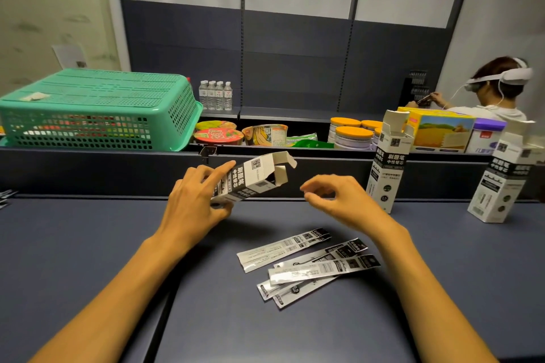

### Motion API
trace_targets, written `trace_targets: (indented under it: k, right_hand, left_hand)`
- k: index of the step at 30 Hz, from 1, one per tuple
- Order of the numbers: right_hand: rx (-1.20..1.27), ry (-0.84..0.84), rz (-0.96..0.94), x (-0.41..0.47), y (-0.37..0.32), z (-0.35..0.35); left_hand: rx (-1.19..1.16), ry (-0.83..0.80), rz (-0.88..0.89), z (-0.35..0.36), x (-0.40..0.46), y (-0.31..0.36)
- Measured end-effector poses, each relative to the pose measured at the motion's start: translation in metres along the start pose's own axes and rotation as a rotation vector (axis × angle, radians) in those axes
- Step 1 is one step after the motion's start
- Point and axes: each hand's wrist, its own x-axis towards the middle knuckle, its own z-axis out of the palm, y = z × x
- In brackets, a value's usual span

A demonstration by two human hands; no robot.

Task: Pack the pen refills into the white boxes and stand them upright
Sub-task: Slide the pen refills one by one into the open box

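Note:
My left hand [196,200] grips a white and black refill box [253,180], held tilted above the dark shelf with its open flaps pointing right. Beside the box's open end hovers my right hand [333,196], fingers loosely curled and holding nothing. Several pen refill packets [306,262] lie in a loose pile on the shelf surface [88,244] below my right hand. Two more white boxes stand upright with open tops at the right: one [389,168] near the back ledge, another [504,183] further right.
An upturned green plastic basket [97,109] sits at the back left. Behind the ledge are water bottles [215,96], noodle cups [219,135], orange-lidded cans [351,132] and a yellow carton [439,132]. A person wearing a headset [495,88] works at the far right.

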Motion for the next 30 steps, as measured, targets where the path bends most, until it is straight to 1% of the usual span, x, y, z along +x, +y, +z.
trace_targets:
  k: [2, 3, 4, 6, 11, 16, 22, 30]
  right_hand:
    - [-0.061, -0.239, 0.103, -0.002, 0.01, 0.002]
    - [-0.082, -0.33, 0.132, -0.003, 0.012, 0.004]
    - [-0.09, -0.39, 0.145, -0.004, 0.014, 0.007]
    - [-0.076, -0.444, 0.143, -0.004, 0.013, 0.011]
    - [-0.054, -0.477, 0.112, -0.006, 0.008, 0.018]
    - [-0.02, -0.501, 0.17, -0.006, 0.009, 0.02]
    - [0.03, -0.573, 0.179, -0.006, 0.005, 0.019]
    - [0.064, -0.581, 0.205, -0.009, 0.002, 0.012]
  left_hand:
    - [-0.001, 0.003, -0.008, 0.0, 0.0, 0.0]
    - [-0.002, 0.003, -0.011, 0.0, 0.0, 0.0]
    - [-0.004, 0.003, -0.012, 0.0, 0.0, 0.0]
    - [-0.008, 0.0, -0.01, 0.0, 0.0, 0.0]
    - [-0.014, 0.001, -0.003, 0.0, 0.0, 0.001]
    - [-0.01, 0.003, 0.006, 0.0, 0.0, 0.001]
    - [-0.013, 0.0, 0.003, 0.0, 0.0, 0.002]
    - [-0.011, 0.002, 0.003, -0.001, 0.0, 0.002]
